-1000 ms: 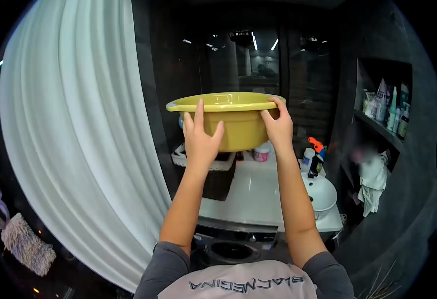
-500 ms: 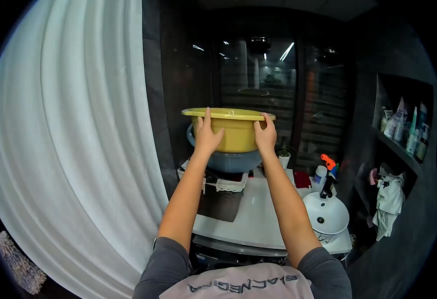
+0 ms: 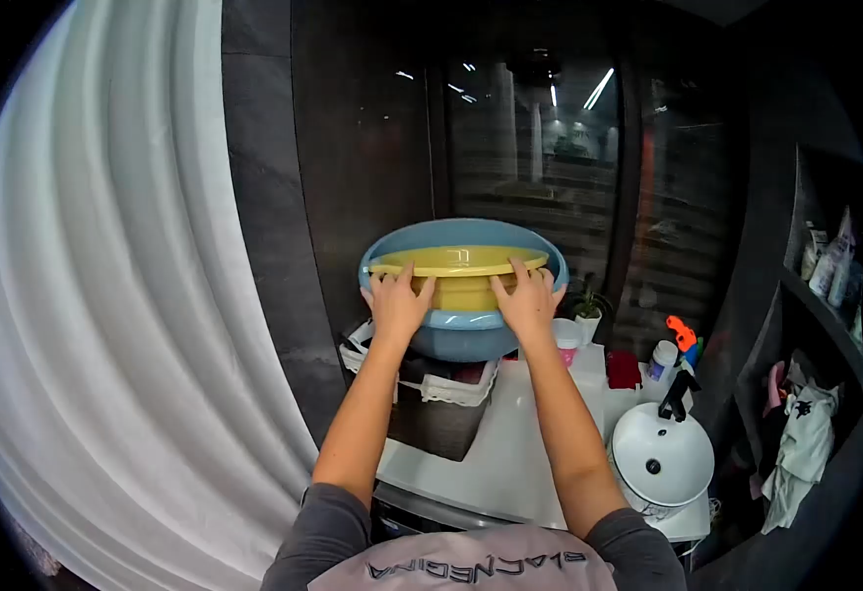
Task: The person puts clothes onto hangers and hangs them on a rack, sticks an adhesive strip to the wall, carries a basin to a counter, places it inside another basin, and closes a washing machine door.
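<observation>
A yellow basin [image 3: 463, 295] sits partly inside a larger blue basin [image 3: 466, 342], its rim tilted toward me. My left hand [image 3: 398, 301] is on the near left side of the yellow basin, fingertips at its rim and thumb against its wall. On the near right side, my right hand [image 3: 529, 301] holds the same rim, with some fingers reaching over the blue basin's edge. Beneath the blue basin is a dark basket [image 3: 434, 426] with a white lace-trimmed lining, standing on the white counter [image 3: 510, 463].
A white round sink [image 3: 662, 455] with a black faucet [image 3: 680, 396] is at the right. Behind it are a white bottle [image 3: 662, 361], an orange object [image 3: 682, 333] and a red cloth [image 3: 624, 370]. A white curtain [image 3: 126, 246] hangs at the left; wall shelves hold bottles [image 3: 831, 264].
Both hands have lowered the yellow basin into the blue basin, which now shows around it. The view has shifted, bringing the sink and counter more fully into sight.
</observation>
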The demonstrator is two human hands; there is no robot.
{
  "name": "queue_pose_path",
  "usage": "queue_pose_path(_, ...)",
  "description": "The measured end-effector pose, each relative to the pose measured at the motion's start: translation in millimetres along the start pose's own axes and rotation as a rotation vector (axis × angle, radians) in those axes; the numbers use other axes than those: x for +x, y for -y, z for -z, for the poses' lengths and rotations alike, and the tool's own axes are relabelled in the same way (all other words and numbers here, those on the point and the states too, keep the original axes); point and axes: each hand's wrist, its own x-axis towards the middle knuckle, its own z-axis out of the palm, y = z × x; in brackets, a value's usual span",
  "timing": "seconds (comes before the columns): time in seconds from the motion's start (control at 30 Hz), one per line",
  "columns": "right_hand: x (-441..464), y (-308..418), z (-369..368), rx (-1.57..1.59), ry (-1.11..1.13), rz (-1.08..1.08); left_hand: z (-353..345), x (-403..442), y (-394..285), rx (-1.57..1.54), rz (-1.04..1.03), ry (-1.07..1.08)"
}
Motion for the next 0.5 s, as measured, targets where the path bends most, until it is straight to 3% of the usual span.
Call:
queue_pose_path(0.03, -4.1, 1.5, 9.1, -0.024, 0.038, -0.008, 3.7, -2.2, -1.1, 0.022, 0.062, 0.059)
queue_pose_path(0.13, -16.7, -2.8, 17.1, -0.048, 0.238, -0.072, -27.1, -16.7, 14.5, 0.008, -0.123, -0.066)
queue_pose_path(0.17, -21.5, -7.5, 11.5, -0.049, 0.238, -0.077, -29.7, -23.2, 12.8, 0.007, -0.126, -0.061)
queue_pose_path(0.23, -26.1, -15.7, -1.8, -0.076, -0.073, 0.173, -26.7, -24.8, 6.0, -0.038, -0.219, 0.041)
queue_pose_path(0.27, -29.1, -10.0, -1.2, 0.002, 0.024, 0.159, -16.6, -23.7, 2.0, -0.02, -0.167, 0.239)
queue_pose_path(0.3, -34.6, -4.4, -1.8, -0.006, 0.031, 0.157, -15.1, -27.5, 0.6, -0.027, -0.162, 0.246)
queue_pose_path(0.37, -49.8, 10.8, -5.4, 0.086, 0.004, 0.247, -12.1, -41.6, 0.6, -0.036, -0.278, -0.043)
queue_pose_path(0.5, -100.9, 50.9, 21.0, 0.129, -0.044, 0.378, 20.6, -82.7, 9.6, -0.035, -0.301, -0.105)
